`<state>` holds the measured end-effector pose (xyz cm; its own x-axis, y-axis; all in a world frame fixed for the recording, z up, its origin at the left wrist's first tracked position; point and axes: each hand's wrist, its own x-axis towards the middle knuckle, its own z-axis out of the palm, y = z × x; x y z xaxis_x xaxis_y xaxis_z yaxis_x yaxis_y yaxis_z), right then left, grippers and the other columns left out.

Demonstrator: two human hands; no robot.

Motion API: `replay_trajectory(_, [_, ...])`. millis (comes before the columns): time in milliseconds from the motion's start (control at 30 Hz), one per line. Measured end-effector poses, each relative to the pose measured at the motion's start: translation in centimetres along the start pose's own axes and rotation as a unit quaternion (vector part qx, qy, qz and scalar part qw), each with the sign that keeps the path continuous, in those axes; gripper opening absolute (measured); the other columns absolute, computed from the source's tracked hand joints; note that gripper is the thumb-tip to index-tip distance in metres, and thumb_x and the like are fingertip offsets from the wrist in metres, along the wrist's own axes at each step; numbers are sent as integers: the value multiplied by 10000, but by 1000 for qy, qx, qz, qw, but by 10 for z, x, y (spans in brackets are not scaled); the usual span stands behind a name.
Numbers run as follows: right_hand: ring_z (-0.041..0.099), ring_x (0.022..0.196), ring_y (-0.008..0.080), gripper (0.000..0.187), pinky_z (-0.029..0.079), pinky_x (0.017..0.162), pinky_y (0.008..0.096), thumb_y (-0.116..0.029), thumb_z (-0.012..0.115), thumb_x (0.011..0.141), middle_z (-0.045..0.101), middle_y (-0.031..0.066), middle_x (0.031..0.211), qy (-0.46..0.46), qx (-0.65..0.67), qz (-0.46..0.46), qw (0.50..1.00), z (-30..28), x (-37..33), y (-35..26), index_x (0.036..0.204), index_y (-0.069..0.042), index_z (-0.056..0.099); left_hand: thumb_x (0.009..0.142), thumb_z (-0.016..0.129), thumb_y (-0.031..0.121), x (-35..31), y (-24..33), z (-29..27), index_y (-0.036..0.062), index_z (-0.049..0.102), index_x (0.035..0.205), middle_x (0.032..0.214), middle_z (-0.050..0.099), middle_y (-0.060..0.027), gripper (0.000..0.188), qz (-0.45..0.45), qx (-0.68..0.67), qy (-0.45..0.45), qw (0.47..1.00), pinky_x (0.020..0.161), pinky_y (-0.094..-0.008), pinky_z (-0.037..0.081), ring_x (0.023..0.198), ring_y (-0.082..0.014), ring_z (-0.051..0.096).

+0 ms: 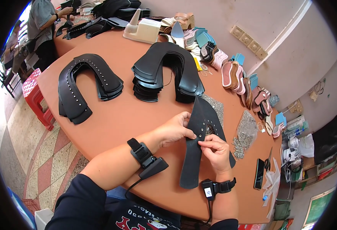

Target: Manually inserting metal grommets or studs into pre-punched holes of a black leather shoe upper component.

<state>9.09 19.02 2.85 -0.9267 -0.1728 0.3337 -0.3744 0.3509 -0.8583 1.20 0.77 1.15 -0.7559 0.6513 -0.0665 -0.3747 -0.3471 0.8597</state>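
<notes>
A black U-shaped piece (191, 163), seemingly leather, is held up over the table in front of me. A row of small round metal studs or eyelets runs along its bend. My left hand (179, 129) grips its left side, thumb on the face and fingers partly hidden behind. My right hand (216, 150) has thumb and forefinger pinched together against the inner edge; whatever is between them is too small to make out. Beyond lies a stack of plain black U-shaped pieces (150, 63). To its left rests a stack topped by a studded U-shaped piece (70, 94).
A plastic bag of small metal studs (246, 128) lies right of my hands, loose ones spilling out. Nearby are a phone (259, 173) and scissors (268, 159). Strap stacks (233, 76) line the wall. A beige tape dispenser-like block (145, 30) stands behind; a person (42, 25) works far left.
</notes>
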Motion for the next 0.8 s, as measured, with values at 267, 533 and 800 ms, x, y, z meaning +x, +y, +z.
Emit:
replay_trajectory(267, [548,732,85,164,429,612,194,80,583,725,587,28,829,-15,-3,13,1000,-1,1,-7,842,13,676,686,598,-117,-1,2,2,-12,357,1218,1006,586,-120,595,-7,33,6,999,812,-297,482,917,-181,589])
replay_trajectory(533, [534,771,61,86,436,703,186,64,609,777,571,-4,844,25,174,123,977,7,1,2,833,-1,609,681,625,-72,-7,7,8,-1,330,1260,1121,521,-108,654,38,97,-29,994,885,-306,443,1035,-176,528])
replay_trajectory(800, [537,767,57,113,440,708,185,64,625,771,567,-17,844,32,208,127,969,8,2,8,839,-22,602,668,621,-53,-6,0,9,7,293,1285,1136,504,-77,701,70,125,-56,988,922,-298,411,1083,-149,486])
